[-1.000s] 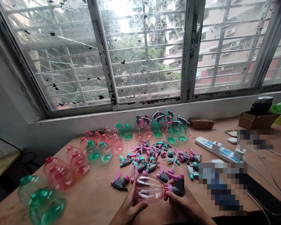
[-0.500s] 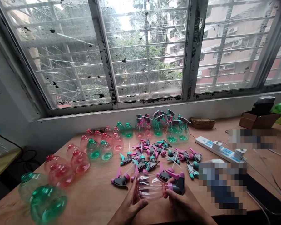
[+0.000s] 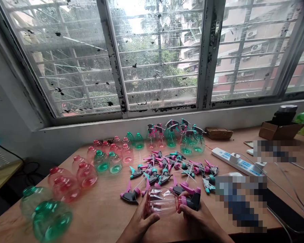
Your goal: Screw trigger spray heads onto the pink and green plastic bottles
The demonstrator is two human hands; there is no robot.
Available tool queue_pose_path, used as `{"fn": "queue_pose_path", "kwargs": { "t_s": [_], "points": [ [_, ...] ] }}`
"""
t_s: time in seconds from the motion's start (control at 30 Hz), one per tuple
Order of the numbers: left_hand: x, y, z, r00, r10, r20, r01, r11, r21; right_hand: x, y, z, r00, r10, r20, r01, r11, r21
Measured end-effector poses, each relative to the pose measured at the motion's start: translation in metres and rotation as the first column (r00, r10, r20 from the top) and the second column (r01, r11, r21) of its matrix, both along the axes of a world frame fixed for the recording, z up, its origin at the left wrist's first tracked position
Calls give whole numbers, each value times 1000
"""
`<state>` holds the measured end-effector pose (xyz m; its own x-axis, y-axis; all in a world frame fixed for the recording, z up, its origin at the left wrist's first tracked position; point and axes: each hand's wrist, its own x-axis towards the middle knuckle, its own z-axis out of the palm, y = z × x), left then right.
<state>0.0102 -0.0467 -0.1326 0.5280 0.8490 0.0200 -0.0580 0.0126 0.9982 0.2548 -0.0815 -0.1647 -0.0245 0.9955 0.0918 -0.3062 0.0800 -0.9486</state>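
Note:
A clear pink spray bottle lies on its side between my hands, above the table's front edge. My left hand is wrapped around its base end, thumb along the lower side. At the neck, my right hand grips the pink collar of a dark grey trigger spray head with thumb and fingers. The spray head sits on the bottle's neck; how tightly it is fixed I cannot tell. Just beyond the bottle lie several loose trigger spray heads in grey with pink or teal parts, some with thin tubes.
Several open pink bottles and green bottles stand on the left. Bottles with spray heads stand by the window wall. On the right are a white power strip, cables, a brown box and a flat black object.
Both hands keep their hold on the pink spray bottle. The spray head's trigger end is tilted very slightly differently; otherwise little differs.

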Motion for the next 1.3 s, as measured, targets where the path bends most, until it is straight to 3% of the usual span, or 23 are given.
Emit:
{"fn": "queue_pose_path", "kwargs": {
  "t_s": [0.37, 0.57, 0.7, 0.87, 1.1, 1.3],
  "points": [
    [2, 0, 6, 1000, -4, -3, 5, 1000, 26, 1, -1, 3, 999, 32, 9, -33, 999, 26],
    [-2, 3, -9, 999, -48, 12, 48, 999, -3, 2, -1, 2, 1000, 2, 31, -3, 1000, 29],
    [-5, 2, -17, 998, -25, -53, 28, 997, 70, 3, 1, 0, 998, -28, 50, 28, 1000, 7],
    [-7, 3, -18, 997, -38, -67, 44, 994, 102, 4, 0, 0, 995, 12, 99, -15, 1000, 24],
    [-2, 2, -13, 994, -109, 23, 108, 993, 38, 2, -2, 4, 996, 16, 90, -18, 1000, 22],
    [-6, 5, -21, 996, -38, -81, 50, 988, 147, 0, 1, -3, 999, 2, 53, -3, 1000, 29]
  ]
}}
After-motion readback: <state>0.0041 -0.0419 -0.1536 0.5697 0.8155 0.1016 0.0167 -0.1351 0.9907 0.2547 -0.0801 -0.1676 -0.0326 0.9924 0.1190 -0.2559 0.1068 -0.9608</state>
